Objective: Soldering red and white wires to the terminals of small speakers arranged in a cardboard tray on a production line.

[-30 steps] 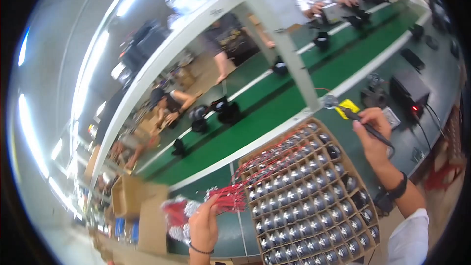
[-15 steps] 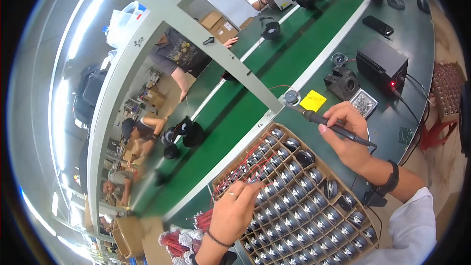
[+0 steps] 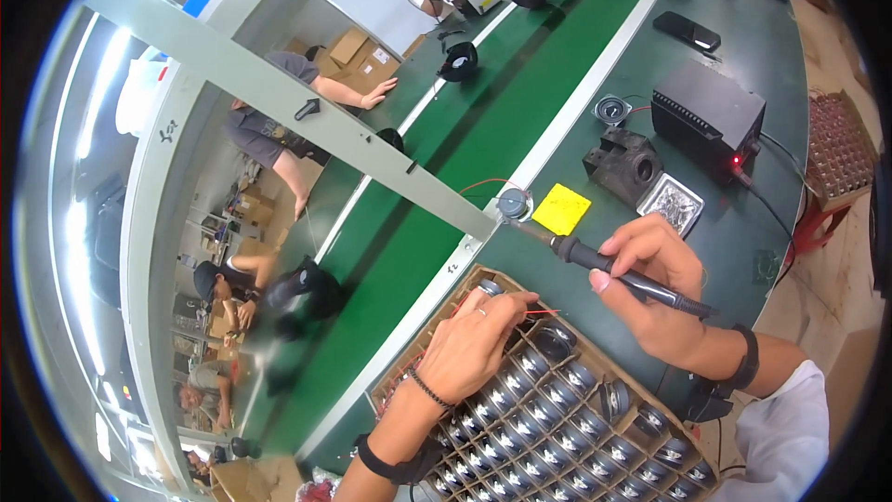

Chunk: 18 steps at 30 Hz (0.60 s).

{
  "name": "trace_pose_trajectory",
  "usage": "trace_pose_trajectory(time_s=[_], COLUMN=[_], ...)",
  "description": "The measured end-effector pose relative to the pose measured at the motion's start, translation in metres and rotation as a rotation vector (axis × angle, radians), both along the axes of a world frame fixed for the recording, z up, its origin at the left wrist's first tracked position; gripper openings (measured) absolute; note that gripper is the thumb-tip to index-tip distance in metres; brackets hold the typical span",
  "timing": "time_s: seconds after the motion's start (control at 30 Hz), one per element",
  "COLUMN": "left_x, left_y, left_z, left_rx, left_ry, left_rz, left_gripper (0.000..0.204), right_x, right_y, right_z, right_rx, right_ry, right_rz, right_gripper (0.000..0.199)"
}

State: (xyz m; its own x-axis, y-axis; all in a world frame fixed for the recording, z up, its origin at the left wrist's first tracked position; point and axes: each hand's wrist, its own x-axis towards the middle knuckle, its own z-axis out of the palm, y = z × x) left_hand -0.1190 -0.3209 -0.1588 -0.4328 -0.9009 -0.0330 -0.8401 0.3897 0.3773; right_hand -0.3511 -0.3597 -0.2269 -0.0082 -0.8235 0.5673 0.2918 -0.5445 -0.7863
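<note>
At a green work surface [image 3: 743,28], the left hand [image 3: 474,344] rests on the upper corner of a cardboard tray [image 3: 437,311] packed with rows of small round speaker units [image 3: 557,409], its fingers pinched together around thin red wire leads [image 3: 544,312] above one unit. From that hand, the right hand [image 3: 655,284] sits at about three o'clock, close by, clamped pen-fashion on a black soldering iron [image 3: 632,281]. The iron's long axis runs from four o'clock at the cable end to ten o'clock at the tip, which points past the tray toward a small round part [image 3: 513,204] at the surface's edge. That part lies at about eleven o'clock from the right hand, nearer to it than to the left. Just beyond, a yellow pad [image 3: 560,209] lies beside an iron stand [image 3: 624,163] and a black power box [image 3: 708,116]. Farther off, other people work along the green belt.
</note>
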Motion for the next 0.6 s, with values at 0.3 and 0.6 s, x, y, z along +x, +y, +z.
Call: trace_pose_trajectory(time_s=[0.3, 0.6], left_x=[0.012, 0.019], left_y=[-0.008, -0.017], left_z=[-0.009, -0.003], left_rx=[-0.011, 0.086], left_ry=[0.035, 0.018], left_rz=[-0.072, -0.040], left_gripper=[0.021, 0.024], right_x=[0.001, 0.001], right_y=[-0.001, -0.001], right_z=[0.002, -0.001], right_rx=[0.003, 0.005], right_ry=[0.004, 0.024], right_rz=[0.000, 0.004], right_gripper=[0.018, 0.018])
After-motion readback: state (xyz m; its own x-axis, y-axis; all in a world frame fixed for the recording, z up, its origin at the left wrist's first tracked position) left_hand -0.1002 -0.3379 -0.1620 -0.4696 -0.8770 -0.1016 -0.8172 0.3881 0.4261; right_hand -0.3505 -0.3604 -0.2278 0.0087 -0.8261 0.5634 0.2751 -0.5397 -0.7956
